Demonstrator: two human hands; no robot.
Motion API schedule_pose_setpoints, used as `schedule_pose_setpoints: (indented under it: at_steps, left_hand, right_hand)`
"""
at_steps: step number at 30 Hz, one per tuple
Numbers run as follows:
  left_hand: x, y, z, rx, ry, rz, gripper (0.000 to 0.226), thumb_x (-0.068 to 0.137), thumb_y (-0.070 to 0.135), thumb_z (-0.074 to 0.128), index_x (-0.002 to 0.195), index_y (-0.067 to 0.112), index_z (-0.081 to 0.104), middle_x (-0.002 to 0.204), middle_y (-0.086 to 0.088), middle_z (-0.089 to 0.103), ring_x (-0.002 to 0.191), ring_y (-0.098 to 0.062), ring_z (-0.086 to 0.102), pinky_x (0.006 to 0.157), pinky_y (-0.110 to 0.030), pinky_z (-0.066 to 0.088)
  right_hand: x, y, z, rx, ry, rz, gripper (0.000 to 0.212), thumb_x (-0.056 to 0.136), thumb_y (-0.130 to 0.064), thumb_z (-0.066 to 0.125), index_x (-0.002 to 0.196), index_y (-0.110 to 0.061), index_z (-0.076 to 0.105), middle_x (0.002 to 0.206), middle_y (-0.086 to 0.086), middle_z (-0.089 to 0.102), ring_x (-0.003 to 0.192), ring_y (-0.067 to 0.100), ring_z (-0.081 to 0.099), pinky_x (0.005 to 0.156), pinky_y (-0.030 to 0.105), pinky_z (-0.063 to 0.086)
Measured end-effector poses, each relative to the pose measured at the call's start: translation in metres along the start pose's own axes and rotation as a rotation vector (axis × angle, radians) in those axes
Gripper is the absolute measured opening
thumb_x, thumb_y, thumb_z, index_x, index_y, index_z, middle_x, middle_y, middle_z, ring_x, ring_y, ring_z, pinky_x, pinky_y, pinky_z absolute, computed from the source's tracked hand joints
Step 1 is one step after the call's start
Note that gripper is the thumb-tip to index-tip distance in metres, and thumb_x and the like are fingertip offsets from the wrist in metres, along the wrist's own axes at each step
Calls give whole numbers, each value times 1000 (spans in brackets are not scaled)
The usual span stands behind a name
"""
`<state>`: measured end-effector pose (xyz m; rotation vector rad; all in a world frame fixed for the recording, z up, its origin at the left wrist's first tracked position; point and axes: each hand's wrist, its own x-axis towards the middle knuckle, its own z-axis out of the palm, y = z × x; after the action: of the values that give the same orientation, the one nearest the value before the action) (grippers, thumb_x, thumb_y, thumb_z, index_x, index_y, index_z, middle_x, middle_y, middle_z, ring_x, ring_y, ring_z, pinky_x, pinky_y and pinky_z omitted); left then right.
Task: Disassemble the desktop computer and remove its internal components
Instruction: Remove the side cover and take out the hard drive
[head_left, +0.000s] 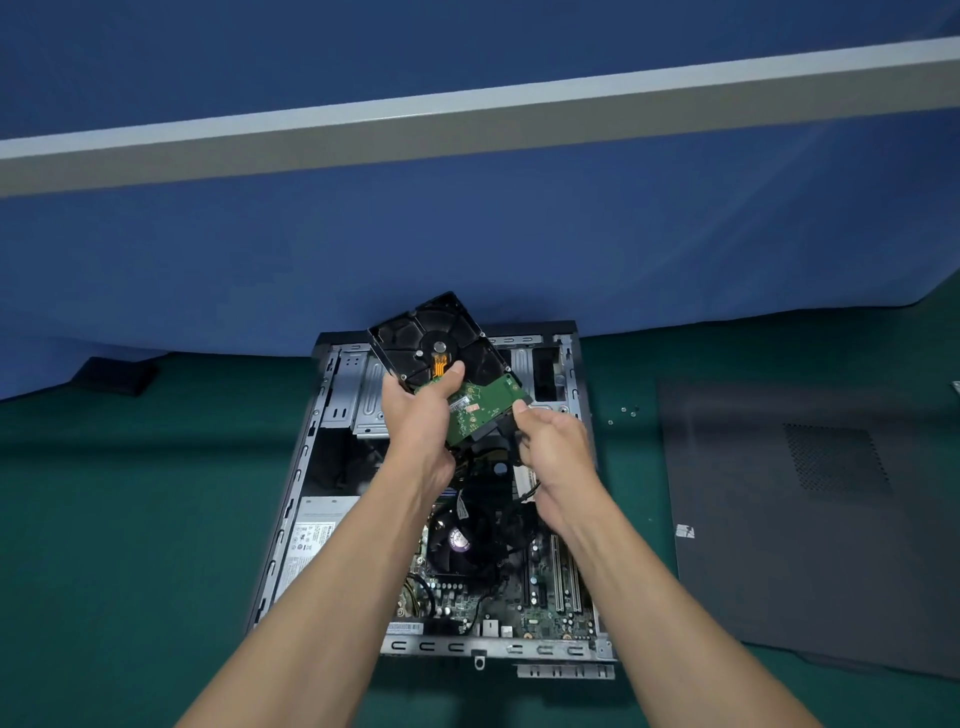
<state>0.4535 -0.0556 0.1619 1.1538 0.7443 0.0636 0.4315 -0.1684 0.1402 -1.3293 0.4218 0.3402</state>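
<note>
Nearest, the power supply label (311, 540) inside the open computer case (291, 499) on the desk (145, 545) is too small to read. Above, the left hand (415, 410) has its grip around the hard drive (431, 338), board up; the right hand (556, 447) pinches the black connector (508, 427). Unplugging seems in hand; next comes a straight pull, drive steadied.

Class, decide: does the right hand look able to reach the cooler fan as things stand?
Probably not yet: the right hand pinches a plug at the edge of the hard drive. The cooler fan lies uncovered below, so after letting go the way looks free.
</note>
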Motion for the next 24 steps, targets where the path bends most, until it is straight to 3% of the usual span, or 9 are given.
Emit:
schedule_pose_setpoints:
  at_steps: [3, 6, 8, 11, 14, 17, 19, 22, 24]
  left_hand:
    - [1, 0, -5, -31, 7, 13, 29, 81, 4, 76, 96, 17, 55, 91, -7, 74, 76, -23, 73, 59, -43, 58]
    - [-2, -3, -3, -76, 32, 13, 28, 80, 4, 76, 97, 14, 57, 87, -7, 74, 71, -22, 73, 57, -41, 58]
    - [-2, -5, -3, -84, 49, 6, 30, 79, 5, 77, 99, 13, 56, 91, -10, 73, 75, -25, 73, 60, -44, 59]
    - [0, -4, -7, -136, 61, -40, 35, 79, 4, 77, 101, 13, 52, 101, -15, 72, 86, -33, 72, 69, -54, 59]
    - [1, -2, -13, -148, 52, -60, 36, 80, 3, 76, 96, 18, 48, 107, -17, 70, 94, -36, 70, 79, -60, 56]
    - [1, 3, -17, -132, 46, -32, 37, 80, 4, 76, 90, 24, 47, 107, -14, 70, 95, -33, 70, 79, -58, 56]
    - [2, 7, -20, -108, 45, 1, 34, 80, 6, 77, 97, 19, 51, 106, -12, 72, 93, -31, 71, 77, -58, 57]
    - [5, 15, -25, -117, 48, 34, 35, 79, 5, 78, 100, 17, 51, 104, -12, 72, 91, -31, 72, 77, -59, 56]
    - [6, 18, -26, -114, 46, 59, 35, 78, 5, 78, 99, 17, 53, 104, -11, 73, 92, -30, 72, 78, -60, 56]
  right_hand:
    - [-1, -5, -11, 12, -159, -14, 29, 101, -16, 46, 79, -8, 64, 51, -12, 63, 41, -5, 52, 50, 6, 43]
    - [-3, -1, -7, 58, -136, -11, 28, 101, -16, 46, 85, -6, 67, 69, -4, 72, 53, -1, 62, 55, 9, 47]
    - [-4, 5, -5, 144, -114, 13, 25, 101, -15, 47, 87, -5, 66, 67, -3, 71, 53, 1, 62, 55, 11, 47]
    - [-1, 7, -12, 343, -28, 73, 23, 98, -14, 52, 75, -12, 57, 49, -10, 49, 39, 3, 36, 53, 12, 39]
    - [4, 6, -18, 191, -40, 36, 26, 99, -19, 50, 75, -13, 54, 45, -13, 46, 40, 1, 40, 61, 16, 37]
    - [6, 5, -25, -348, -24, -50, 30, 100, -33, 48, 80, -15, 60, 61, -7, 53, 56, 10, 46, 60, 23, 37]
    - [7, 5, -32, -607, -49, -98, 26, 99, -37, 47, 100, -21, 67, 88, -8, 65, 75, 6, 55, 65, 20, 38]
    - [10, 6, -42, -712, -115, -121, 35, 100, -33, 47, 132, -23, 56, 133, -7, 55, 119, 11, 49, 92, 20, 34]
    - [10, 5, -45, -720, -119, -155, 37, 100, -31, 46, 135, -23, 53, 139, -5, 51, 127, 14, 45, 96, 21, 30]
